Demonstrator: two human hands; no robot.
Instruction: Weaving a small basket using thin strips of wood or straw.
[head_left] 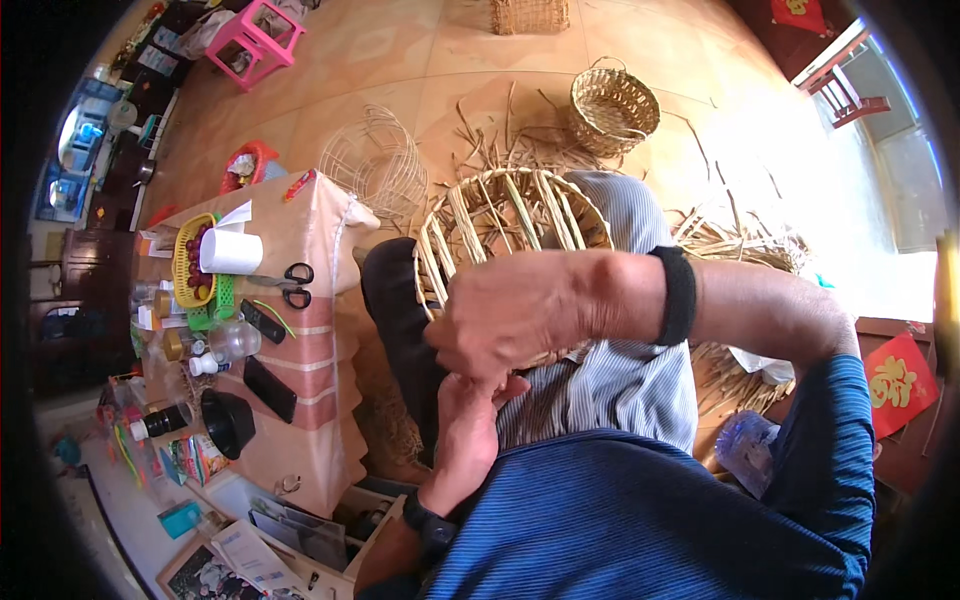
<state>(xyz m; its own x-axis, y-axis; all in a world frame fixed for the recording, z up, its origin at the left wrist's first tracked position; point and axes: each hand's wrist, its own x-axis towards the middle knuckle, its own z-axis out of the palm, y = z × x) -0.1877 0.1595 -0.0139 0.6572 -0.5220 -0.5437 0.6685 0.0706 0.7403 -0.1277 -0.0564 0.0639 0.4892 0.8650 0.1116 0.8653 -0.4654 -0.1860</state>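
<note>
A half-woven basket (pixel 464 222) of pale plant strips rests on my lap, with broad strips running across its round frame. My right hand (pixel 520 308) reaches over its near side from the right, fingers curled down and closed. Just below, my left hand (pixel 466 432) is closed too, its fingertips meeting those of the right hand. Whatever the fingers pinch is hidden behind the hands. The basket's near edge is covered by my right hand and forearm.
A cloth-covered table (pixel 310 400) on the left bears scissors (pixel 290 286), a paper roll (pixel 230 251) and a yellow basket (pixel 186 262) of dark red fruit. A finished basket (pixel 614 108), a wire frame (pixel 375 165) and loose strips (pixel 735 235) lie on the floor. A pink stool (pixel 255 45) stands farther off.
</note>
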